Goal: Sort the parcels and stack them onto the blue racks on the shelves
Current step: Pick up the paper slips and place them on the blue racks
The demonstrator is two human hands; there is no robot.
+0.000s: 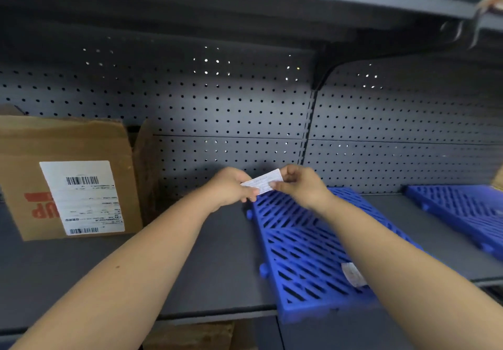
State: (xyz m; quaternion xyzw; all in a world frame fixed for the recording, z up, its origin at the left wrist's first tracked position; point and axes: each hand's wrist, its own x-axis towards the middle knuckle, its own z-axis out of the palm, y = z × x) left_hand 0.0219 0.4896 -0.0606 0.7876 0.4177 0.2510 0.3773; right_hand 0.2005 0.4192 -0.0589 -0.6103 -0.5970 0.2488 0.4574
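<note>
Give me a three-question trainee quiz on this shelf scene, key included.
1. True or false: the brown cardboard box with the white label stands on a blue slatted plastic rack.
2. The small white paper slip is held by: A) one hand B) both hands C) neither
3. How many blue racks lie on the grey metal shelf?
Key: 1 false, it stands on the bare shelf; 2 B, left hand and right hand pinch it; 3 two.

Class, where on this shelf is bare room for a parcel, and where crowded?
Free: shelf between cardboard box and near blue rack; strip between it and far rack. Crowded: left hand and right hand pinch a label above near rack.
</note>
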